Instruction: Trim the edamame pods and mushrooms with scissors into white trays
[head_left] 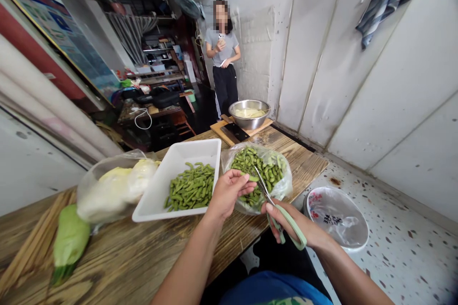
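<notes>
Between the thumb and fingers of my left hand (231,190) is a green edamame pod (249,177), held over a clear plastic bag (287,182) full of pods. My right hand (291,221) grips scissors (290,223) with pale green handles. Their metal blades are parted and point up and left, close to the pod's right end. Left of the bag stands a white tray (150,202) with a heap of edamame pods (192,187) on its right side.
A steel bowl (249,123) and a dark-bladed cleaver (234,132) rest on a cutting board (220,129) at the back. Bagged cabbages (118,186), a zucchini (70,240) and wooden sticks (34,243) lie left. A lined bin (338,219) stands right. A person (222,52) holds a phone beyond the table.
</notes>
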A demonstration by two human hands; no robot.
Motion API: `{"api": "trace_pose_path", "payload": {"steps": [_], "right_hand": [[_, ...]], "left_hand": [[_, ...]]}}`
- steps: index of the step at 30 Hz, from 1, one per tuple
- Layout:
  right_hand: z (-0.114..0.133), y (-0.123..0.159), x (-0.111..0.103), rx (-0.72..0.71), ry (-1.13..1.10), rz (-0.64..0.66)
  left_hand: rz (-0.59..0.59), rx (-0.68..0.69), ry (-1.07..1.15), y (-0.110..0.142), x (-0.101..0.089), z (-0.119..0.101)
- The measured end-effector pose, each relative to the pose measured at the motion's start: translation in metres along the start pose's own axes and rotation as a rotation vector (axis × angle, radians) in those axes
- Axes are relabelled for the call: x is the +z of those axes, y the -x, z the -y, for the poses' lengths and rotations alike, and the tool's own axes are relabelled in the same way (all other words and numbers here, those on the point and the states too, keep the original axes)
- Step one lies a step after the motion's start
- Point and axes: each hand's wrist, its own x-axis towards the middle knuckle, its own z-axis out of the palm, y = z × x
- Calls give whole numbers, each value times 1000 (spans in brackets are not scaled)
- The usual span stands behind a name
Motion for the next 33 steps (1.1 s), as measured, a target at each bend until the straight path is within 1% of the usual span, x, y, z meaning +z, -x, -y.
{"api": "trace_pose_path", "payload": {"steps": [5, 8, 10, 13, 15, 18, 21, 23, 29, 33], "right_hand": [[-2, 0, 2, 3, -98, 2], [-5, 0, 2, -4, -102, -3], [-5, -1, 3, 34, -103, -27], [-7, -3, 5, 121, -120, -67], [-8, -4, 6, 136, -129, -79], [-10, -6, 6, 65, -149, -63], [-10, -7, 4, -15, -164, -19], [-9, -6, 4, -26, -149, -6], [-2, -3, 0, 9, -3, -34], [4, -1, -7, -47, 73, -36]], "left_hand": [[2, 52, 8, 3, 0, 2], [2, 78, 3, 5, 1, 3], [-4, 85, -5, 7, 3, 4], [8, 57, -6, 9, 5, 7], [6, 42, -2, 9, 5, 9], [-33, 70, 4, 9, 4, 8], [-32, 69, 17, 8, 2, 6], [-27, 62, 21, 8, 1, 5], [-24, 85, -32, 12, 4, 6], [-30, 99, -29, 16, 8, 7]]}}
